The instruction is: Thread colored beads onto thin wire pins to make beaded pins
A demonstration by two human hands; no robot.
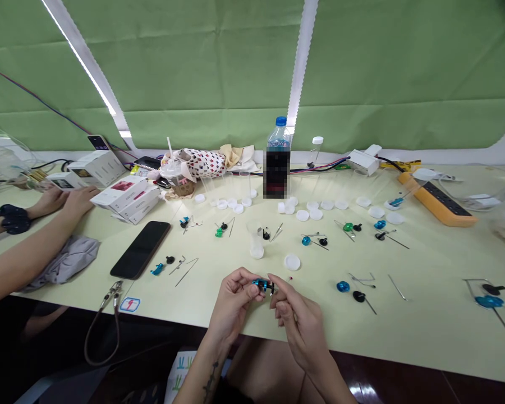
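Observation:
In the head view, my left hand [231,306] pinches a small blue-and-black plastic part [263,286] between thumb and fingers, just above the table's front edge. My right hand [298,311] is closed beside it, its index fingertip at the black end of the part. What lies between the right thumb and fingers is too small to make out. A tiny red-tipped piece [290,279] lies just beyond the right fingers. Past my hands are a round white cap [292,261] and a clear tube standing on a white base [256,247].
Sets of blue or green pieces, black pieces and bent wires [359,296] are spread over the table. White caps [315,214] and clear tubes line the back, near a bottle [278,157] and an orange power strip [437,202]. Leftward are a phone [141,249], white boxes [128,196] and another person's arms [29,247].

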